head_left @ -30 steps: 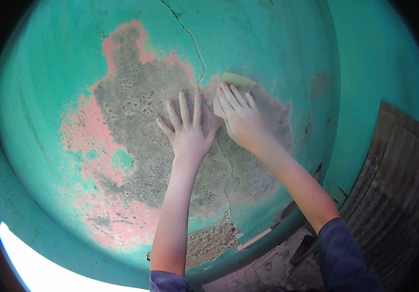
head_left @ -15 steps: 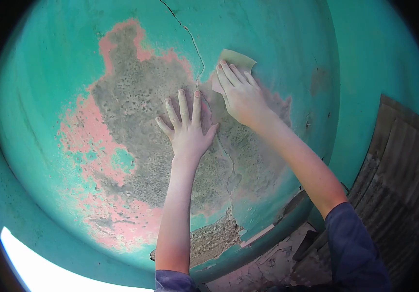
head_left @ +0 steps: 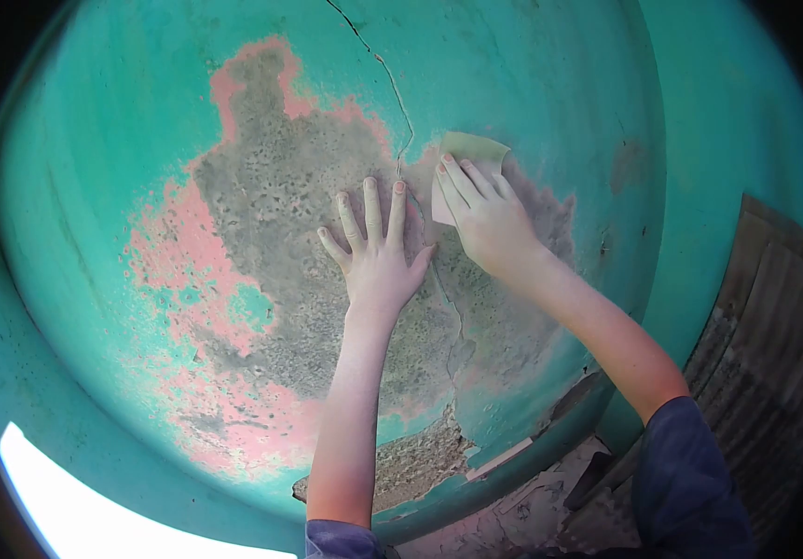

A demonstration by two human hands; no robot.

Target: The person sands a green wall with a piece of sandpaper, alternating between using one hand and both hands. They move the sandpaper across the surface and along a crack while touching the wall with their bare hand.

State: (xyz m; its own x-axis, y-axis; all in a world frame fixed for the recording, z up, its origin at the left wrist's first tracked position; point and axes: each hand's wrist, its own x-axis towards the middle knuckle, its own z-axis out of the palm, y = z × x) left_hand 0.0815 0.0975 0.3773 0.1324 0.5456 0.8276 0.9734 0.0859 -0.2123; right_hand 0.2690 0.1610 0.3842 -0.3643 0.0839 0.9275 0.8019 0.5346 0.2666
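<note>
A green painted wall has a large worn patch, grey and rough with pink edges. My left hand lies on the grey area with its fingers spread, holding nothing. Up and to the right of it, my right hand presses a sheet of sandpaper against the wall at the patch's upper right edge. The sheet's pale underside shows beside the fingers. A thin crack runs down the wall and passes between my hands.
Below the patch, broken plaster shows along the wall's lower edge. Corrugated sheeting leans at the right. Flaking pinkish debris lies at the bottom, and bright light fills the lower left corner.
My right hand and the sandpaper have moved slightly down the wall relative to the patch. The whole view has shifted a little, so the wall appears further right.
</note>
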